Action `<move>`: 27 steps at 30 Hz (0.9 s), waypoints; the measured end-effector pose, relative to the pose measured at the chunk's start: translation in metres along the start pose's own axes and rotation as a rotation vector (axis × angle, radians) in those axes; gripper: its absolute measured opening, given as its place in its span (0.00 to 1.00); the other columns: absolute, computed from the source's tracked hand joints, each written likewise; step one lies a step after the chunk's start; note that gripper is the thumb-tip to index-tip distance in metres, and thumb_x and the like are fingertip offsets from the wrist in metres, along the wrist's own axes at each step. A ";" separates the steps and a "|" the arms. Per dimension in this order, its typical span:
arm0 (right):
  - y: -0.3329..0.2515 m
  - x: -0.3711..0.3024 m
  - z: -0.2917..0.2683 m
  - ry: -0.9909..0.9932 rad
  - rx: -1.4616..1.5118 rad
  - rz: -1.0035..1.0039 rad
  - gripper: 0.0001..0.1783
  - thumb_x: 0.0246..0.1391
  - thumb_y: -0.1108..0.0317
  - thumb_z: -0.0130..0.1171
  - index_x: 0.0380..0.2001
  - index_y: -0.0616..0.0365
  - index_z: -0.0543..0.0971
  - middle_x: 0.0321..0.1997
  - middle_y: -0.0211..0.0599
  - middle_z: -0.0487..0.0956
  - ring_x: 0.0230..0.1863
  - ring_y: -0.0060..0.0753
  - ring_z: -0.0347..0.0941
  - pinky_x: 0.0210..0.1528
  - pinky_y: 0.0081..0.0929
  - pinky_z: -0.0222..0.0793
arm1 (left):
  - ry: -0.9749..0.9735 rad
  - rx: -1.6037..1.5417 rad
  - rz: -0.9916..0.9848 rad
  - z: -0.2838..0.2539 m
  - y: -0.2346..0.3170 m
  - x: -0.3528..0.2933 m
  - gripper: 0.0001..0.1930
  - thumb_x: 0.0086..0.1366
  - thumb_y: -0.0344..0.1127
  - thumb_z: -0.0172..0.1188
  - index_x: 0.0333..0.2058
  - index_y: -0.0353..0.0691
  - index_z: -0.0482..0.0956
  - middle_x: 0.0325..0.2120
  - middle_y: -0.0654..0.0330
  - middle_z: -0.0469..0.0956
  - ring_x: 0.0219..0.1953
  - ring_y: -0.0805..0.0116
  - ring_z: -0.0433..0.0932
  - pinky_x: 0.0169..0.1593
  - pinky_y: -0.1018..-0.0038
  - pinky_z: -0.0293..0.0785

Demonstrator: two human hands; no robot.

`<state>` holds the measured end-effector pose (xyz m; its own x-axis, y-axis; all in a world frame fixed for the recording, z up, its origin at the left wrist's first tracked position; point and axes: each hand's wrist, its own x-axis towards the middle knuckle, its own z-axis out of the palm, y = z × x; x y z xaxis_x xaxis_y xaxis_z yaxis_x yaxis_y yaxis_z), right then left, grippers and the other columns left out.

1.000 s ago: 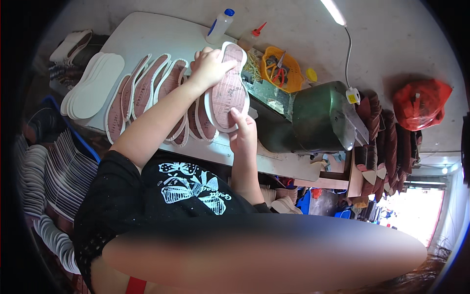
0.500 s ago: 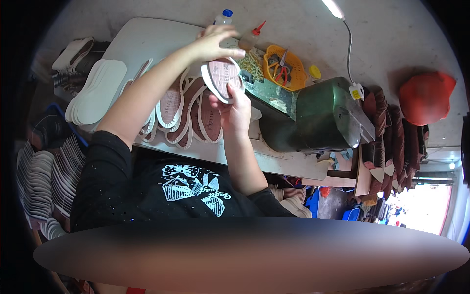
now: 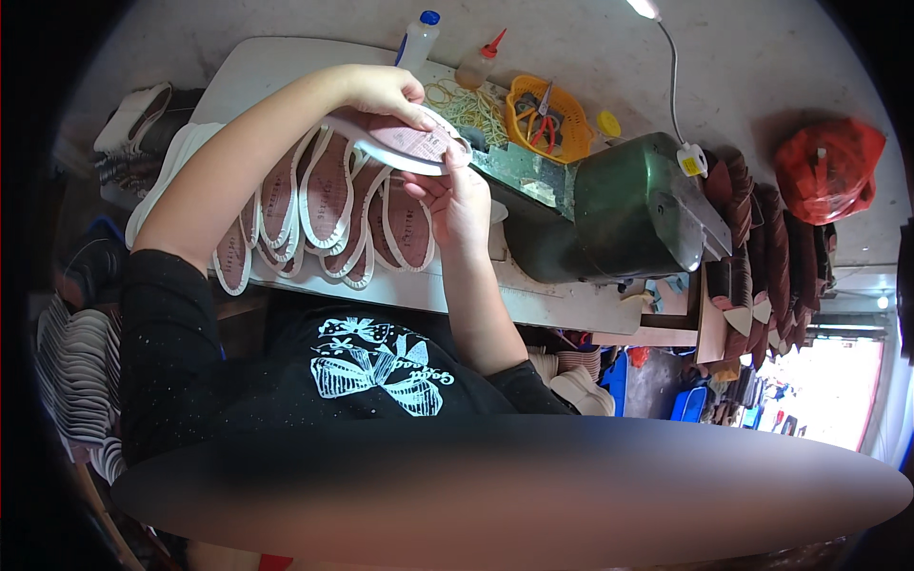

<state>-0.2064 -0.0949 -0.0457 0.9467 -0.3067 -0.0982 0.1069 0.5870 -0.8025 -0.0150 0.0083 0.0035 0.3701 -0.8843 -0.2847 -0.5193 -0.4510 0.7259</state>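
Note:
Both of my hands hold one slipper sole (image 3: 411, 143), with a pinkish-brown face and a raised white rim, tilted above the table. My left hand (image 3: 386, 92) grips its far edge, thumb pressed on the face. Closed on the near right end, my right hand (image 3: 459, 205) has its thumb on top and fingers underneath. Below the hands, several similar pinkish soles (image 3: 327, 190) with white edges overlap in a row along the table's front.
Beyond the hands, a green machine (image 3: 624, 209) stands on the white table (image 3: 276, 71). Behind it are an orange basket (image 3: 576, 133) with scissors, a blue-capped bottle (image 3: 419, 43) and a red-tipped bottle (image 3: 476, 68). White soles (image 3: 157, 195) lie at left; a red bag (image 3: 828, 171) sits at right.
My left hand has come down from above the sole and now grips its far edge. The sole has turned from upright to nearly level, stretching leftward. My right hand keeps its hold.

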 end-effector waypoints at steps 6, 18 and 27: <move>-0.003 0.001 0.001 0.013 -0.007 -0.028 0.24 0.61 0.53 0.46 0.40 0.68 0.74 0.35 0.43 0.80 0.32 0.29 0.79 0.31 0.23 0.78 | 0.096 0.050 -0.090 0.016 0.014 -0.024 0.23 0.55 0.56 0.61 0.22 0.38 0.72 0.16 0.64 0.68 0.21 0.75 0.65 0.26 0.74 0.61; -0.004 -0.001 -0.011 0.003 -0.048 -0.012 0.17 0.58 0.60 0.52 0.41 0.65 0.74 0.36 0.39 0.79 0.35 0.31 0.77 0.36 0.27 0.75 | 0.078 -0.368 -0.269 0.039 0.022 -0.033 0.24 0.57 0.55 0.59 0.28 0.33 0.79 0.16 0.61 0.75 0.14 0.75 0.72 0.16 0.75 0.68; -0.003 -0.050 -0.025 -0.092 -0.329 0.068 0.13 0.51 0.67 0.60 0.35 0.66 0.78 0.33 0.33 0.79 0.32 0.20 0.74 0.37 0.18 0.69 | 0.055 -0.555 -0.389 0.055 0.046 -0.050 0.28 0.63 0.56 0.50 0.28 0.28 0.77 0.10 0.54 0.73 0.08 0.69 0.72 0.13 0.77 0.71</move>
<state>-0.2612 -0.0997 -0.0529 0.9734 -0.1974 -0.1165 -0.0468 0.3264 -0.9441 -0.0994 0.0251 0.0164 0.4959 -0.6563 -0.5687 0.1262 -0.5934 0.7949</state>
